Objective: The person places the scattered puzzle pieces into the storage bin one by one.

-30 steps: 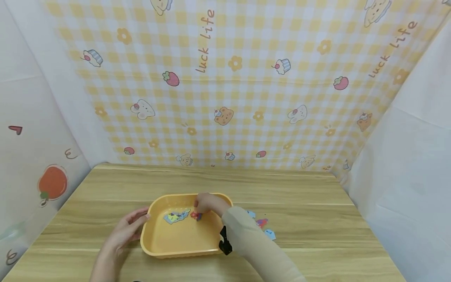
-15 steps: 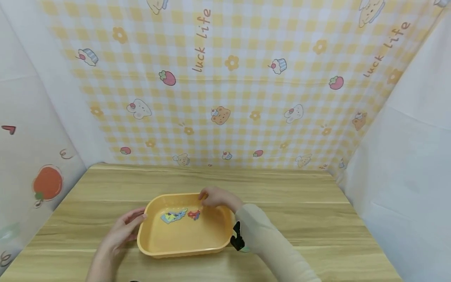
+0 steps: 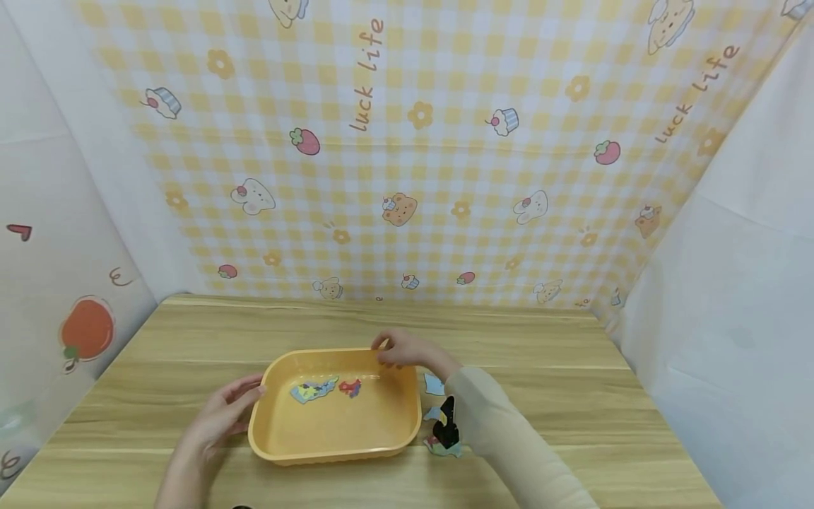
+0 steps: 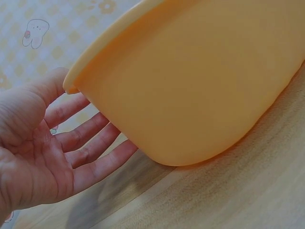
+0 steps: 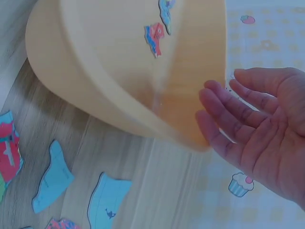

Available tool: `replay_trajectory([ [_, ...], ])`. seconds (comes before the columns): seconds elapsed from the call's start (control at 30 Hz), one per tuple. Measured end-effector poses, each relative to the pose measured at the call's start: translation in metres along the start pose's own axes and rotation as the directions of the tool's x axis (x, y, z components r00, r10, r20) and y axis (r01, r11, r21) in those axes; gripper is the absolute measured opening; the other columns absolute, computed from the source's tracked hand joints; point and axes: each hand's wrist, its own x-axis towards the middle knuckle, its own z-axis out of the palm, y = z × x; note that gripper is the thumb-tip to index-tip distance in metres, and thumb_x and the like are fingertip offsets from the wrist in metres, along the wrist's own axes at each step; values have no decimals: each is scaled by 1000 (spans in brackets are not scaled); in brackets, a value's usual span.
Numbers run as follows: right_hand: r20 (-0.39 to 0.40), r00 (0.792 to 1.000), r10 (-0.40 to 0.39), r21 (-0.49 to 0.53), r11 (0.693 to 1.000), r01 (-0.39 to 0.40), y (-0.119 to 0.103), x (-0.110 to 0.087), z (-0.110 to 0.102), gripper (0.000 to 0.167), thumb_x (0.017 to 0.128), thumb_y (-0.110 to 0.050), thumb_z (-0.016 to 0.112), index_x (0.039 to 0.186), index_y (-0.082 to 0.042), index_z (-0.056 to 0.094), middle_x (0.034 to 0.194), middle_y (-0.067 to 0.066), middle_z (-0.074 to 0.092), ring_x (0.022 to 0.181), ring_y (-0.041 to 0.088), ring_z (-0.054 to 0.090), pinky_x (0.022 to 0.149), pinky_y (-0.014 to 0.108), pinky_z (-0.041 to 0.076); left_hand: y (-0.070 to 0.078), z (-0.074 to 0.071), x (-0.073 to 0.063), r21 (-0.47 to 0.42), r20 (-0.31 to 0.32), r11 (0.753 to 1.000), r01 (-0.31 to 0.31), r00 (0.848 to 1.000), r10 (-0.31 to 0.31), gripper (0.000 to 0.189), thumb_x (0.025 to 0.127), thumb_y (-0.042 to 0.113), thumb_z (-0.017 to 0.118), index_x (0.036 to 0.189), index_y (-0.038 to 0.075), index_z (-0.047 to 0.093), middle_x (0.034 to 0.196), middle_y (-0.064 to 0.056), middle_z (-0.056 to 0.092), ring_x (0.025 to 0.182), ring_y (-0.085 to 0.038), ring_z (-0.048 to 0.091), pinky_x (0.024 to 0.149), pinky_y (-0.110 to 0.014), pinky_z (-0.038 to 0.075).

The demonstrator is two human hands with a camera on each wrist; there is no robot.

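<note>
A yellow plastic basin [image 3: 333,431] stands on the wooden table. My left hand [image 3: 222,417] holds its left side, thumb at the rim and fingers along the outer wall, as the left wrist view shows. At the far right part of the rim is my right hand [image 3: 410,350], its fingers relaxed and loosely bent, nothing between them; in the right wrist view the fingertips [image 5: 209,129] overlap the rim. Inside the basin lie a blue-and-yellow flat piece [image 3: 314,389] and a smaller red-and-blue piece [image 3: 350,387], irregular in outline like puzzle pieces.
Right of the basin, several flat pieces lie on the table: a light blue piece [image 5: 109,200], another blue piece [image 5: 52,176] and a red-and-green piece [image 5: 8,152]. My right sleeve partly covers this area in the head view. A checkered cloth [image 3: 407,155] hangs behind the table.
My right hand has left the red-and-blue piece inside the basin and moved right and up to the far rim. More loose pieces beside the basin now show. My left hand stays at the rim.
</note>
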Motion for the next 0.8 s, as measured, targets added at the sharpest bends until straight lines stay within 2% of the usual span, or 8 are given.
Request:
replay_trajectory([
  [0.13, -48, 998, -28, -19, 999, 28, 4, -2, -4, 25, 91, -10, 52, 113, 1, 57, 95, 19, 65, 81, 26, 63, 66, 32, 56, -1, 0, 1, 3, 4, 1000, -6, 1000, 6, 58, 93, 29, 51, 138, -2, 30, 142, -26, 33, 110, -19, 54, 84, -42, 55],
  [0.27, -98, 994, -42, -17, 999, 41, 9, -4, -7, 25, 91, -9, 52, 112, 4, 58, 94, 21, 64, 77, 29, 61, 59, 29, 54, -1, 0, 1, 8, 9, 1000, -5, 1000, 5, 58, 94, 29, 50, 138, -2, 30, 143, -26, 32, 113, -21, 52, 85, -42, 54],
  [0.37, -135, 990, -41, 7, 999, 42, 15, -5, -9, 25, 91, -9, 52, 111, 5, 58, 91, 19, 63, 76, 30, 61, 58, 27, 53, -1, -1, 2, 7, 11, 1000, -9, 1000, 9, 58, 94, 29, 50, 138, -2, 30, 143, -26, 32, 113, -21, 51, 85, -42, 54],
  [0.47, -165, 986, -27, 23, 999, 31, 21, -6, -11, 24, 91, -9, 53, 110, 4, 58, 89, 16, 62, 74, 24, 60, 61, 28, 54, -1, -1, 2, 1, 11, 1000, -11, 1000, 11, 58, 93, 29, 51, 138, -2, 30, 142, -26, 32, 110, -18, 53, 84, -42, 55],
  [0.63, -173, 985, -11, 25, 1000, 16, 29, -9, -14, 24, 90, -9, 52, 109, 4, 58, 90, 15, 63, 76, 20, 60, 64, 30, 55, -1, -1, 2, -2, 8, 1000, -6, 1000, 6, 58, 93, 29, 51, 138, -2, 31, 142, -25, 33, 109, -16, 54, 84, -41, 55],
  [0.8, -158, 987, -25, 19, 999, 28, 36, -14, -17, 25, 90, -9, 52, 108, 7, 57, 89, 17, 65, 75, 23, 61, 60, 28, 54, -2, -1, 1, 8, 12, 1000, 1, 1000, -1, 58, 93, 29, 50, 138, -1, 30, 143, -25, 31, 115, -25, 50, 86, -43, 54],
])
